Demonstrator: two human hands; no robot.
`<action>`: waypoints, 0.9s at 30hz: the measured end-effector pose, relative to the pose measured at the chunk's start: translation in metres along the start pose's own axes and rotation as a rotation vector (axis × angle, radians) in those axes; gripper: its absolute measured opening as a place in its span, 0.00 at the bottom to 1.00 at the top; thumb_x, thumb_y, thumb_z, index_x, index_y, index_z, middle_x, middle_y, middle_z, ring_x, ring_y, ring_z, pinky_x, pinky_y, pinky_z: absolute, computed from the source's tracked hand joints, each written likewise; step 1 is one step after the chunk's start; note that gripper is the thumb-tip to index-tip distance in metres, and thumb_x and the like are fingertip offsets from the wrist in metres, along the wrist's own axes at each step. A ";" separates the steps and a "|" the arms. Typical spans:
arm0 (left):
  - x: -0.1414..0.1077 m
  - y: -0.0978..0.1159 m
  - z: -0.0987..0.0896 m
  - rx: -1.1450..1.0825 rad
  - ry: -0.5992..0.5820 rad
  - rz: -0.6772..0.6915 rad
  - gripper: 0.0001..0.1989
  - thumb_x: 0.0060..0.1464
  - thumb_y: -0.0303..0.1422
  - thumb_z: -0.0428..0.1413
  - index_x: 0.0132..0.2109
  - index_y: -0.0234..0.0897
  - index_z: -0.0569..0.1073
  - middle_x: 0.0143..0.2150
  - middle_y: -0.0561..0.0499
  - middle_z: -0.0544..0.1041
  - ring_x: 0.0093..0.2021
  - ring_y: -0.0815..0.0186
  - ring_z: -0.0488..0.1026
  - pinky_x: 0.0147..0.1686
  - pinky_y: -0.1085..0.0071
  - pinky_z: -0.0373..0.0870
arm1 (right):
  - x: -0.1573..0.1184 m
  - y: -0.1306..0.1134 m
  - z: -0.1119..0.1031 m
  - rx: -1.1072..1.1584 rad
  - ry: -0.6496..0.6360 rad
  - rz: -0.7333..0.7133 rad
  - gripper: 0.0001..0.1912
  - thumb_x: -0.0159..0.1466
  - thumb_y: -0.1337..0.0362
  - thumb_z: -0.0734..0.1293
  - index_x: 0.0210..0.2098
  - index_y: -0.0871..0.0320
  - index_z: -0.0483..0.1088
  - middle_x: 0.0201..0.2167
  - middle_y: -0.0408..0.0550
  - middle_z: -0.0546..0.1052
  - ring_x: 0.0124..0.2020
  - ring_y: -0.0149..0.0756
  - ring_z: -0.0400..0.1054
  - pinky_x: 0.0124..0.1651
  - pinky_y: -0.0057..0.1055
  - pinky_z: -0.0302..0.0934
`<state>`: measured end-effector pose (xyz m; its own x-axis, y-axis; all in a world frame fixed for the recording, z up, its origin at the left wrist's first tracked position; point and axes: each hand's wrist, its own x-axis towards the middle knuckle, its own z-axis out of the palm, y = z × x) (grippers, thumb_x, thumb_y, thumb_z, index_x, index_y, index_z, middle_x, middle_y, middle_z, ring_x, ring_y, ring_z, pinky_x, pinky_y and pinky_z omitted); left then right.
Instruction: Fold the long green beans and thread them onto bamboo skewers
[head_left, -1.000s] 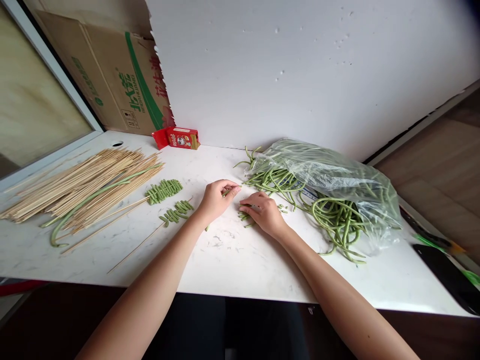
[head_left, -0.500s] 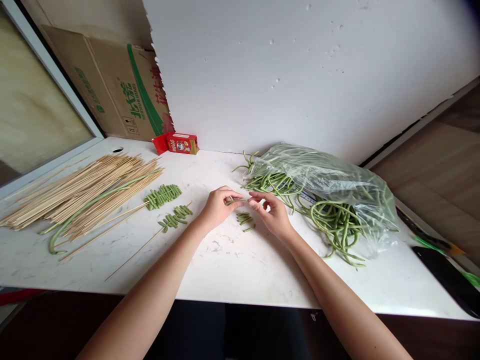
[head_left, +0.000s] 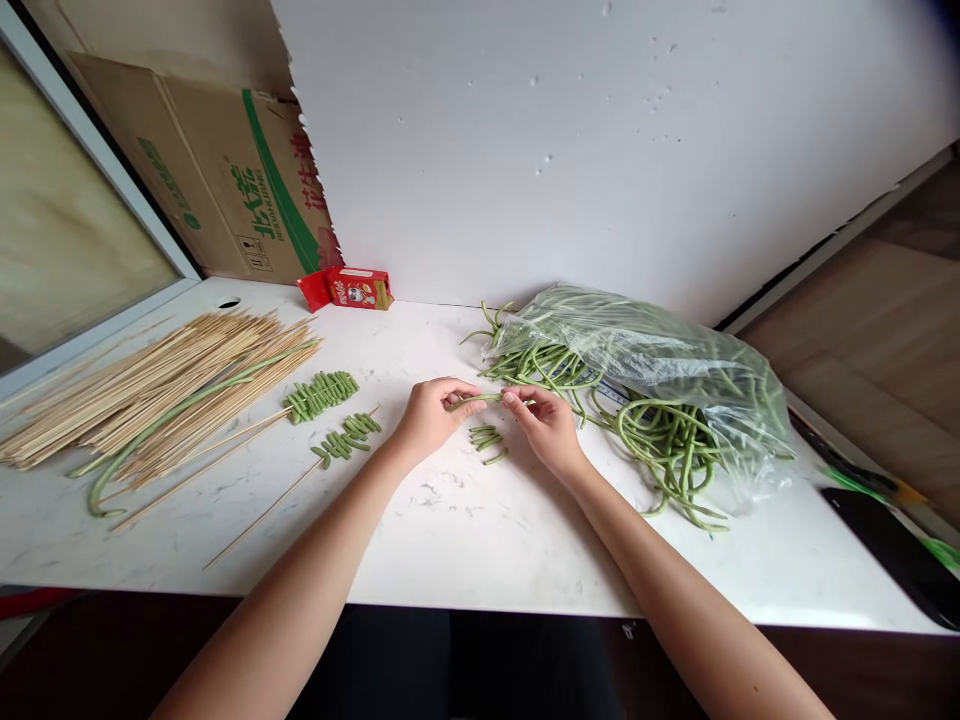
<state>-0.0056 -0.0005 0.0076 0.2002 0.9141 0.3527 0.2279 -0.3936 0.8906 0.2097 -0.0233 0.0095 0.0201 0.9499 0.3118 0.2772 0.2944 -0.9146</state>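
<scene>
A short length of green bean (head_left: 489, 398) stretches between my two hands above the table. My left hand (head_left: 439, 412) is closed on its left part, and my right hand (head_left: 546, 425) pinches its right end between thumb and fingers. Just below the hands lie several short cut bean pieces (head_left: 486, 437). To the left, bean pieces are threaded in a tight row (head_left: 322, 396) on skewers. Nearer to me, a second, looser row of bean pieces (head_left: 346, 437) sits on a single skewer (head_left: 262, 515).
Many bamboo skewers (head_left: 172, 375) lie at the left, with a long bean (head_left: 150, 425) across them. A clear plastic bag (head_left: 637, 340) of long beans (head_left: 667, 445) spreads at the right. A red box (head_left: 360, 288), a carton (head_left: 217, 180) and a black phone (head_left: 892, 550) are around.
My right hand has closed on the right end of the bean, which now spans both hands. Previously its fingers were apart from it. The view has shifted slightly.
</scene>
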 end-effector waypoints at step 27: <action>0.000 0.001 0.001 0.077 -0.036 0.036 0.10 0.60 0.40 0.66 0.42 0.38 0.84 0.41 0.48 0.86 0.40 0.62 0.78 0.41 0.67 0.72 | -0.006 -0.003 -0.002 -0.162 -0.050 -0.161 0.11 0.68 0.53 0.74 0.42 0.54 0.82 0.41 0.50 0.83 0.39 0.40 0.72 0.40 0.37 0.66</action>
<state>-0.0042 -0.0011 0.0085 0.2429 0.8958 0.3721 0.2922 -0.4334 0.8525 0.2104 -0.0302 0.0102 -0.0838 0.8973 0.4334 0.4236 0.4258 -0.7995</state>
